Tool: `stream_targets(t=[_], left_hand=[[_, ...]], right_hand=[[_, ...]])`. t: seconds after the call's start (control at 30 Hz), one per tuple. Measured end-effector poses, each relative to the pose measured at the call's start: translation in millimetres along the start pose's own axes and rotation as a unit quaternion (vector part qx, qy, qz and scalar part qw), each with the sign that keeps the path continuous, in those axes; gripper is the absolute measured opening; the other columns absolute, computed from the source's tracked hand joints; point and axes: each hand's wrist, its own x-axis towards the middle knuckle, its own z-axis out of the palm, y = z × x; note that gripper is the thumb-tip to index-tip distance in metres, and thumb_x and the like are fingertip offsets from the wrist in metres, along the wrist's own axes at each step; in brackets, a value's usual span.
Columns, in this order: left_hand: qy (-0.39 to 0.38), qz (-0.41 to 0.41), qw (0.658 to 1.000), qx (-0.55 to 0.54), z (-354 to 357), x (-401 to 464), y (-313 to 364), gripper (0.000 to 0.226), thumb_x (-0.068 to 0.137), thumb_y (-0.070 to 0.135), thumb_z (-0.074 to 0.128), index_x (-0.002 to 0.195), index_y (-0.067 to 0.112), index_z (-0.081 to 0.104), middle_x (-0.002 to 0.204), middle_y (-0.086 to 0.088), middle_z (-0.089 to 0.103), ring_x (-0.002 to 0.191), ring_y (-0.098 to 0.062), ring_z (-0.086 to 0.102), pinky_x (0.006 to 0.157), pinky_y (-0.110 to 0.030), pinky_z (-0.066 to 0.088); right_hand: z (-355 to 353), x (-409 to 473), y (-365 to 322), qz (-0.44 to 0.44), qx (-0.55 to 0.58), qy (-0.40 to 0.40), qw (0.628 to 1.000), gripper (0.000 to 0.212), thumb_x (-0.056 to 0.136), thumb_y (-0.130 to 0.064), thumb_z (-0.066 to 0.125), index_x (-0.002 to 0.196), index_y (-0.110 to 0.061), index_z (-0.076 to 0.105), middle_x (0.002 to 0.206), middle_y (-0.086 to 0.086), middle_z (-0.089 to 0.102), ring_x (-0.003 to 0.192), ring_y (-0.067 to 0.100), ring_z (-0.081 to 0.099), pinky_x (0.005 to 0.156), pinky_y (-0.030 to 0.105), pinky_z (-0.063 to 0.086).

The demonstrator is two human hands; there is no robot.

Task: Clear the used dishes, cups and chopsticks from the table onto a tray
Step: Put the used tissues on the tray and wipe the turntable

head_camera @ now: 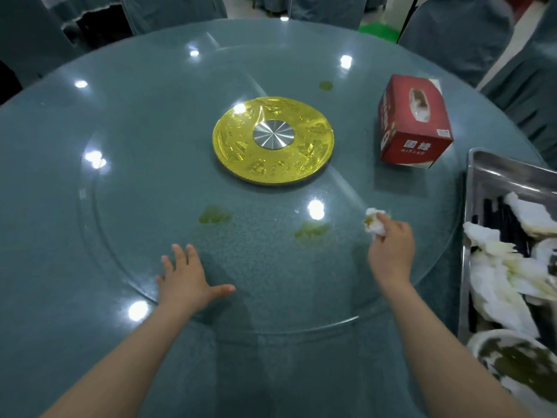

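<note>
Right hand (391, 248) pinches a crumpled white tissue wad (374, 223), green-stained, fingers curled round it, over the right part of the round glass turntable (120, 206). Left hand (184, 282) lies flat on the glass near its front-left rim, fingers spread, thumb out, holding nothing. Task things already sit in the rectangular stainless-steel tray (473, 182) at the table's right edge: dark chopsticks (494, 212) under used white tissues (497, 285), and a white dish smeared with green sauce (506, 357) at the tray's near end. Judgement: dishes look rigid, breakable, greasy-slick, best taken by the rim; chopsticks light and stiff, likely to roll, grab as a bundle; the wad is soft and damp, any pinch works. Green sauce smears (214, 215) remain on the glass in front of the gold embossed centre disc with a silver hub (272, 140); one more past the disc. Red cardboard tissue box (413, 119) stands right of the disc. Round table with blue-grey cloth (45, 297) under glossy glass reflecting ceiling lights; cloth-covered chairs (458, 28) ring the far side.
</note>
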Motion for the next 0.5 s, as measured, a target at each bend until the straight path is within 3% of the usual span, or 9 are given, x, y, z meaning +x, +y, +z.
stream_targets(t=[0.1, 0.27, 0.37, 0.5], left_hand=[[-0.006, -0.004, 1.000, 0.002, -5.4, 3.4, -4.9, 0.135, 0.060, 0.077, 0.065, 0.151, 0.010, -0.010, 0.158, -0.013, -0.016, 0.146, -0.038, -0.005, 0.115, -0.053, 0.019], [0.000, -0.007, 1.000, 0.009, -5.8, 9.8, -12.6, 0.136, 0.060, 0.075, 0.068, 0.151, 0.012, -0.011, 0.159, -0.012, -0.016, 0.146, -0.036, -0.005, 0.115, -0.052, 0.020], [0.003, -0.006, 1.000, 0.013, -5.7, 12.1, -13.7, 0.135, 0.060, 0.074, 0.068, 0.151, 0.012, -0.012, 0.159, -0.013, -0.015, 0.145, -0.038, -0.005, 0.115, -0.051, 0.019], [0.005, 0.000, 1.000, 0.017, -7.2, 14.7, -17.8, 0.134, 0.062, 0.073, 0.068, 0.150, 0.010, -0.012, 0.158, -0.015, -0.015, 0.145, -0.039, -0.005, 0.116, -0.050, 0.018]], right_hand=[[-15.2, 45.4, 15.7, 0.043, -0.052, 0.024, 0.997, 0.047, 0.084, 0.007, 0.049, 0.128, -0.008, 0.058, 0.117, 0.023, 0.052, 0.103, 0.036, 0.051, 0.089, 0.032, 0.037], [-9.5, 71.5, 23.0, 0.041, -0.152, -0.061, 0.986, 0.042, 0.084, 0.002, 0.052, 0.124, -0.008, 0.058, 0.122, 0.023, 0.049, 0.109, 0.042, 0.047, 0.090, 0.039, 0.042], [-5.1, 69.6, 20.6, 0.017, -0.186, -0.085, 0.979, 0.041, 0.085, -0.002, 0.052, 0.125, -0.008, 0.059, 0.127, 0.020, 0.047, 0.110, 0.042, 0.043, 0.091, 0.038, 0.040], [-5.8, 50.3, 26.1, -0.056, -0.192, -0.120, 0.972, 0.056, 0.079, 0.009, 0.047, 0.128, -0.015, 0.059, 0.123, 0.013, 0.048, 0.102, 0.033, 0.040, 0.085, 0.034, 0.040]])
